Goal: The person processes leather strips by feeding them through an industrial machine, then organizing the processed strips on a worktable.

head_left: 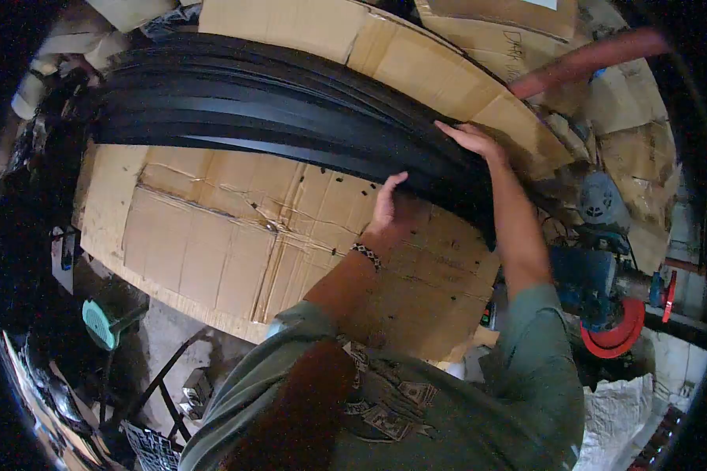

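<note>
A thick bundle of long black strips (275,118) lies across a cardboard-covered table (204,243), curving from the far left to the right. At the bundle's near edge is my left hand (390,206), thumb raised against the black strips; its other fingers are hidden or blurred. My right hand (477,143) rests on the far side of the bundle near its right end, fingers stretched out over the strips. Small black bits (334,252) are scattered over the cardboard between the bundle and my body.
Behind the bundle are cardboard sheets (432,67) and boxes (518,47). A blue machine with a red wheel (614,330) stands at the right, below a grey fan-like part (601,196). A green round object (98,324) is at the lower left.
</note>
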Available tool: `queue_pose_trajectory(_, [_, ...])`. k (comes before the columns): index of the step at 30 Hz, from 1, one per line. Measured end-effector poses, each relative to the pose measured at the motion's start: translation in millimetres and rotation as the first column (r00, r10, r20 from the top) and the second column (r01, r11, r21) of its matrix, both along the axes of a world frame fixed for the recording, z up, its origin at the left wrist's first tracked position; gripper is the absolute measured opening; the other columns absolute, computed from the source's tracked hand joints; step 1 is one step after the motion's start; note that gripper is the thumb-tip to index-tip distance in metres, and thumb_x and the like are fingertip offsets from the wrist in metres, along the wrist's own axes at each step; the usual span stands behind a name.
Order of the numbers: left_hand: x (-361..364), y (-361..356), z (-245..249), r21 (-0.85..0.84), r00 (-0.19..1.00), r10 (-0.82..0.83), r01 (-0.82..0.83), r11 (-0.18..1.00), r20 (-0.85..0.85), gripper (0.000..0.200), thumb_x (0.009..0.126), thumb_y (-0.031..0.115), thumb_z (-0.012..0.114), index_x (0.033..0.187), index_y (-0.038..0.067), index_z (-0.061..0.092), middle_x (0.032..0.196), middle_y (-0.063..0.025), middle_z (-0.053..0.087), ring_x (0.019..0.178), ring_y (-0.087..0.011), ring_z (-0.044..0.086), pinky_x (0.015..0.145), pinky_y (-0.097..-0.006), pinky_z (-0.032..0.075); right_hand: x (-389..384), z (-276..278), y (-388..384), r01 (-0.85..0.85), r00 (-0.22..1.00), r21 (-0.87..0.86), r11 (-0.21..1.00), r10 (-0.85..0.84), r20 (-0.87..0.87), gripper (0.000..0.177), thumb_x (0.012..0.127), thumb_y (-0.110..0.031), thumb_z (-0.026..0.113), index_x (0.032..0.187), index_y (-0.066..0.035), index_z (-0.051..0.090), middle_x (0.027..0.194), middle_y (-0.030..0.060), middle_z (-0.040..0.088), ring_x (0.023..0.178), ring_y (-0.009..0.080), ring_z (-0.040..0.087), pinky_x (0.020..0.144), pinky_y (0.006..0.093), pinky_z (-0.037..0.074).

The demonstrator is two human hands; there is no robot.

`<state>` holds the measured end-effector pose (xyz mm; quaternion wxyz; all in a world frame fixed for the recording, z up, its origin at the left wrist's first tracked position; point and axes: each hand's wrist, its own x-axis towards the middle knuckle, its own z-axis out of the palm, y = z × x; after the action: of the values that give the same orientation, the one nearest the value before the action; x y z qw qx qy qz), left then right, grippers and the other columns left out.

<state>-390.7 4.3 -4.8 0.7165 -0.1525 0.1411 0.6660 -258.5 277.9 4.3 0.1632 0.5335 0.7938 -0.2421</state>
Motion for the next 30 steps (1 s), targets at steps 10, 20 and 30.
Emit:
queue_pose_trajectory(10, [0.5,-1.8,-39.9,-0.008,0.994,-0.084,0.084,0.996,0.068,0.077,0.082,0.049,0.076,0.145,0.018,0.044,0.144,-0.0018,0.050,0.133,-0.0234,0.041,0.113,-0.0486,0.025,-34.2,56.2,-28.0,0.369,0.857,-0.429,0.825,-0.481,-0.188,0.108,0.076,-0.087,0.052,0.146,-0.005,0.047,0.153,0.0138,0.042,0.143,0.0299,0.036,0.118,0.0449,0.025])
queue_pose_trajectory(20, [-3.9,-87.2,-24.8,0.119,0.980,-0.113,0.133,0.984,-0.161,0.054,0.093,0.043,0.066,0.139,0.017,0.053,0.141,-0.0020,0.055,0.134,-0.0228,0.044,0.114,-0.0470,0.029,-15.0,54.9,-92.3,0.040,0.993,-0.396,0.918,-0.081,-0.090,0.121,0.070,-0.083,0.065,0.155,-0.005,0.029,0.162,0.0133,0.024,0.147,0.0288,0.026,0.119,0.0434,0.022])
queue_pose_trajectory(30, [-40.2,-166.2,34.1,-0.020,0.952,-0.233,0.234,0.972,-0.198,0.059,0.099,0.048,0.055,0.145,0.013,0.047,0.149,-0.0034,0.048,0.136,-0.0230,0.044,0.118,-0.0446,0.026,-36.4,132.5,-204.5,0.177,0.951,-0.676,0.715,-0.300,-0.068,0.086,0.081,-0.074,0.062,0.139,-0.010,0.056,0.140,0.0092,0.056,0.127,0.0260,0.053,0.108,0.0380,0.040])
